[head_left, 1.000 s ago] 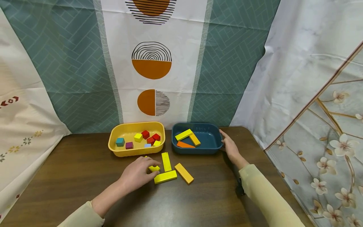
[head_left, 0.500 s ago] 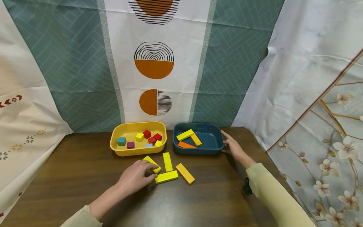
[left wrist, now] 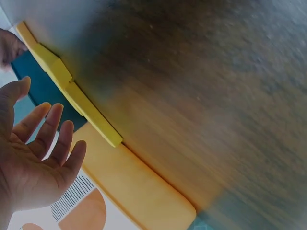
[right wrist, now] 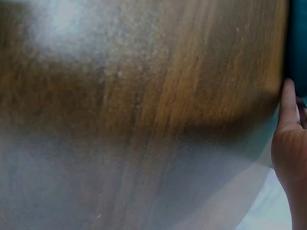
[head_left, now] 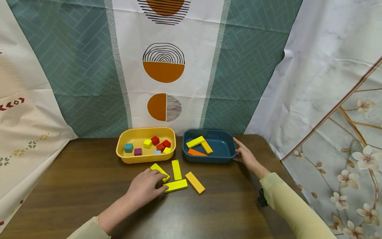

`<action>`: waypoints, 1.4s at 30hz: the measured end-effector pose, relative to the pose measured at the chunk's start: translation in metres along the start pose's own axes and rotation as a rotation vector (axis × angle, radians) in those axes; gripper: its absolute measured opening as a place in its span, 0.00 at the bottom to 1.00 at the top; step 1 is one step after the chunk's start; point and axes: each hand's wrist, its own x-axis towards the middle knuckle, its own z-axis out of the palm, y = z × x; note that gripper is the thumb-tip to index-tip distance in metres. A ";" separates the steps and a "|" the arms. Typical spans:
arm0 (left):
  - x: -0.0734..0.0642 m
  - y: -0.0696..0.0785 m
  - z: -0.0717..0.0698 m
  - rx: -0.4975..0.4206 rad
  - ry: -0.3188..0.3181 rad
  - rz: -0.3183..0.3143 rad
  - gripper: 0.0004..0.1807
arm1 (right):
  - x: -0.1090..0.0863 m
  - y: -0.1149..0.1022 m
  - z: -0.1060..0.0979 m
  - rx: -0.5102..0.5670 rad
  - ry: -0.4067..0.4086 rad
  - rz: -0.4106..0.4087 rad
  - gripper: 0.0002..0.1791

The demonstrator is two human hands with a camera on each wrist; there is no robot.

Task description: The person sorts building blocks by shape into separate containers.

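In the head view my left hand (head_left: 146, 186) is held over the near-left yellow blocks, its fingers loosely bent and nothing between them. Its fingertips overlap a slanted yellow block (head_left: 159, 172) and the left end of a lengthwise yellow block (head_left: 176, 186). The left wrist view shows the fingers (left wrist: 48, 129) spread apart. Another yellow block (head_left: 176, 170) and an orange-yellow block (head_left: 195, 183) lie just right of these. My right hand (head_left: 246, 157) rests with extended fingers against the right wall of the dark blue bin (head_left: 222, 158); the right wrist view shows a fingertip at its side.
Three blocks, including an orange one (head_left: 197, 152), lie inside the blue bin. Left of it stands a yellow bin (head_left: 131, 160) with several small coloured cubes, such as a teal cube (head_left: 128, 148). Both bins stand at the back of the brown table (head_left: 74, 186), before a hanging cloth.
My left hand has drawn slightly back from the slanted yellow block, so more of that block shows. The right hand stays at the blue bin. The head view has shifted a little.
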 end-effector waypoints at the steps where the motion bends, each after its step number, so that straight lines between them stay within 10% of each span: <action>1: 0.001 0.001 0.001 0.006 0.004 0.007 0.21 | 0.001 0.000 0.000 -0.001 0.001 0.000 0.38; 42: 0.011 0.023 0.020 0.120 -0.032 0.072 0.20 | -0.001 -0.001 0.004 -0.027 0.018 -0.012 0.37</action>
